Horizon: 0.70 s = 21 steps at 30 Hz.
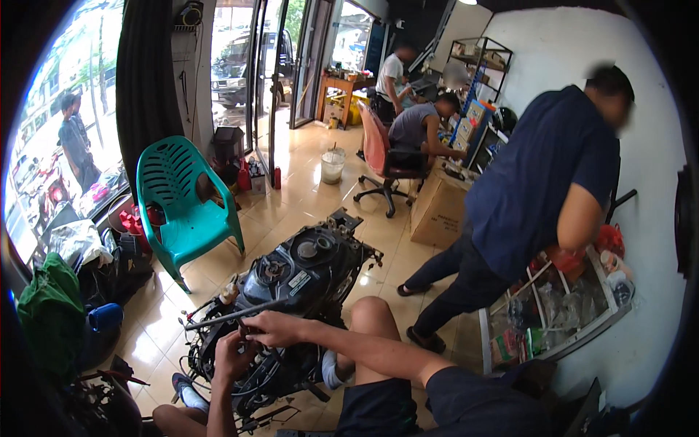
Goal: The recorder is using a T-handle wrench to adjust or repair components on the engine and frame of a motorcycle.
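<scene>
Below me stands a partly stripped black motorcycle with its tank, bare frame and loose cables showing. A long thin dark rod lies crosswise over its near part. My right hand is closed just under that rod, fingers curled around a small dark piece I cannot make out. My left hand, lower and to the left, is also closed at the same spot, its fingertips close to my right hand's. What exactly it holds is hidden.
A teal plastic chair stands left; a green cloth lies below it. A person in navy leans at right over a low rack. Behind are a cardboard box, a bucket and seated and standing people.
</scene>
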Available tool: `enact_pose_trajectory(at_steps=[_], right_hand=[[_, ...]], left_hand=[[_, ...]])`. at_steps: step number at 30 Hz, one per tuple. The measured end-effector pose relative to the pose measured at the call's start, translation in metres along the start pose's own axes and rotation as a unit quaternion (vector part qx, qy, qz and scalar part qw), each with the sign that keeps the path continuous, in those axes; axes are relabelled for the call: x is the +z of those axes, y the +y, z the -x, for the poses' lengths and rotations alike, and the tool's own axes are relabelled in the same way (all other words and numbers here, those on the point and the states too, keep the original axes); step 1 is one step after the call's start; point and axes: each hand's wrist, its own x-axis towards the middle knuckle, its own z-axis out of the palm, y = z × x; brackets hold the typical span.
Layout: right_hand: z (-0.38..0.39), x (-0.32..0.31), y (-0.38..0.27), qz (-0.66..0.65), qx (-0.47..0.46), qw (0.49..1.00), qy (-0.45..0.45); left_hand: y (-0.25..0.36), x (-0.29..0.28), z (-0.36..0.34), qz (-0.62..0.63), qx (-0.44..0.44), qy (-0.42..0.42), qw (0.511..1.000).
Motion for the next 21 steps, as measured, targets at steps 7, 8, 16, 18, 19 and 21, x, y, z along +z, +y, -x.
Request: enact_pose_trajectory(at_steps=[7,8,16,18,19,21], right_hand=[[-0.004,-0.003,-0.003,-0.017,-0.043,0.999,0.010],[-0.006,0.001,-0.001,-0.040,-0.086,0.995,0.033],[-0.002,-0.003,-0.016,-0.261,-0.017,0.965,-0.027],[0.000,-0.009,-0.012,-0.212,-0.026,0.977,-0.007],[0.002,-0.012,-0.009,-0.163,-0.034,0.986,0.010],[0.002,-0.011,-0.009,-0.153,-0.040,0.987,0.030]], left_hand=[[0.004,-0.009,0.002,-0.018,-0.038,-0.020,0.999],[0.001,-0.006,0.004,-0.003,-0.040,-0.007,0.999],[0.002,0.003,0.006,0.000,-0.023,0.005,1.000],[0.001,0.003,0.002,-0.006,-0.040,-0.033,0.999],[0.004,0.006,0.000,-0.006,-0.043,-0.035,0.998],[0.013,0.006,-0.002,0.019,-0.042,-0.011,0.999]])
